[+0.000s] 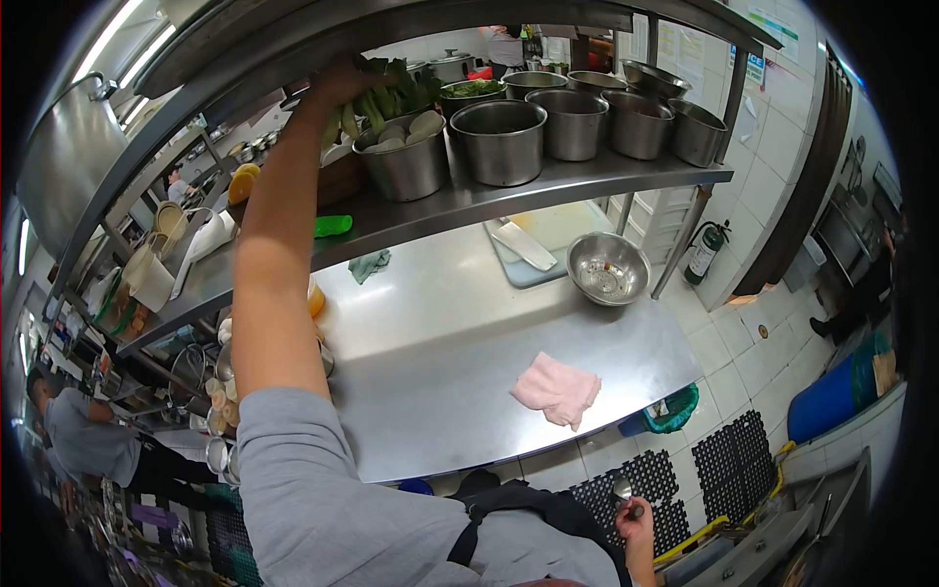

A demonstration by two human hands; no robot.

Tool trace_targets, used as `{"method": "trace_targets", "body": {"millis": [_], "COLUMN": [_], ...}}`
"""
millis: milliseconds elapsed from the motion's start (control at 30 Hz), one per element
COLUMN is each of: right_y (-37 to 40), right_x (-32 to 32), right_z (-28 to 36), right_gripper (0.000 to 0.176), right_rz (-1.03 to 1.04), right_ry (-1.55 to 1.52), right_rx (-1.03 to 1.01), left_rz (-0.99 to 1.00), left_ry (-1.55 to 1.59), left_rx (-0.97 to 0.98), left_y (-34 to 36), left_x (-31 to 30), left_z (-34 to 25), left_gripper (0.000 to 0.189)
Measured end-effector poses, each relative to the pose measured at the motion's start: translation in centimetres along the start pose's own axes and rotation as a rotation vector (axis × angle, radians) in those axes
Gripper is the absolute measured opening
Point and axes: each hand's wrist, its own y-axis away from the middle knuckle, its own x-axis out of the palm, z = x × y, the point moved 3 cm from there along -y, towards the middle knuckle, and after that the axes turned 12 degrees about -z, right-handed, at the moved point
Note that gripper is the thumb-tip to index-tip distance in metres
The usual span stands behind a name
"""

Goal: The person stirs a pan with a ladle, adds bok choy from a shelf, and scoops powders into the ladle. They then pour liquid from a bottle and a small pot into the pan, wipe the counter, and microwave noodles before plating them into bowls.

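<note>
My left arm stretches up to the steel shelf, where my left hand is in shadow beside a bunch of leafy greens. Its fingers are hidden, so I cannot see whether it grips the stalks. Just below the greens stands a steel pot with pale, rounded pieces in it. Low at my right side, my right hand is closed around a small metal spoon, its shiny end pointing up.
Several steel pots line the shelf. Below, the steel table bears a pink cloth, a steel bowl, and a cleaver on a cutting board. Another person works at far left.
</note>
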Motion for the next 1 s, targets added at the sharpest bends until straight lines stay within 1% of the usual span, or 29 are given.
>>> {"method": "trace_targets", "body": {"millis": [100, 133, 200, 233, 300, 333, 367, 433, 467, 533, 567, 633, 667, 700, 767, 900, 967, 1000], "right_y": [0.1, 0.1, 0.6, 1.0, 1.5, 1.8, 1.9, 1.6, 1.3, 0.0, -0.4, -0.5, -0.5, -0.6, -0.5, -0.2, -0.2, -0.1], "right_x": [0.2, 0.3, 0.5, 0.5, 0.7, 0.7, 0.8, 0.6, 0.5, -0.2, -0.3, -0.3, -0.4, -0.4, -0.2, -0.3, -0.3, -0.4], "right_z": [0.0, 0.0, -0.1, -0.2, -0.5, -0.7, -0.7, -0.6, -0.5, -0.1, 0.0, -0.1, -0.1, 0.0, 0.1, -0.2, 0.0, 0.0], "right_gripper": [0.008, 0.009, 0.009, 0.009, 0.009, 0.009, 0.009, 0.009, 0.009, 0.009, 0.009, 0.008, 0.008, 0.008, 0.007, 0.007, 0.007, 0.007], "right_rz": [-0.005, -0.008, -0.010, -0.015, -0.021, -0.027, -0.031, -0.043, -0.054, -0.052, -0.052, -0.062, -0.076, -0.077, -0.006, 0.020, -0.026, -0.027], "right_ry": [0.034, 0.039, 0.039, 0.042, 0.043, 0.042, 0.042, 0.041, 0.039, 0.045, 0.050, 0.041, 0.032, 0.033, 0.061, 0.045, 0.080, 0.079], "right_rx": [-0.010, -0.028, -0.049, -0.063, -0.072, -0.103, -0.135, -0.133, -0.132, -0.106, -0.081, -0.090, -0.099, -0.099, -0.039, -0.048, -0.109, -0.110], "left_rz": [0.091, 0.091, 0.186, 0.188, 0.106, 0.110, 0.156, 0.246, 0.244, 0.195, 0.193, 0.130, 0.082, 0.082, 0.217, 0.245, 0.235, 0.236], "left_ry": [-0.116, -0.116, -0.234, -0.231, 0.132, 0.129, 0.126, 0.118, 0.115, -0.059, -0.062, -0.061, -0.160, -0.160, -0.130, -0.008, 0.263, 0.265], "left_rx": [-0.020, -0.018, 0.078, 0.080, 0.024, 0.024, -0.011, -0.084, -0.083, -0.001, -0.001, 0.023, 0.008, 0.007, -0.069, -0.120, -0.241, -0.242], "left_y": [0.3, -0.5, -2.5, -2.9, -3.3, -3.3, -3.3, -3.1, -2.8, -1.4, -0.8, -0.1, -0.3, -0.6, -0.9, -1.0, -0.4, 0.1], "left_x": [0.5, 0.6, 1.0, 0.7, -0.6, -0.8, -1.0, -1.2, -1.0, 0.0, 0.5, 1.7, 1.7, 1.6, 1.7, 0.8, 0.2, -0.4], "left_z": [-0.4, -0.2, 1.4, 2.3, 3.0, 3.3, 3.4, 3.5, 3.4, 2.8, 2.4, 2.6, 2.9, 3.2, 3.8, 3.3, 2.6, 2.1], "left_gripper": [0.065, 0.065, 0.051, 0.051, 0.037, 0.037, 0.037, 0.040, 0.040, 0.052, 0.052, 0.064, 0.069, 0.069, 0.072, 0.067, 0.059, 0.059]}}
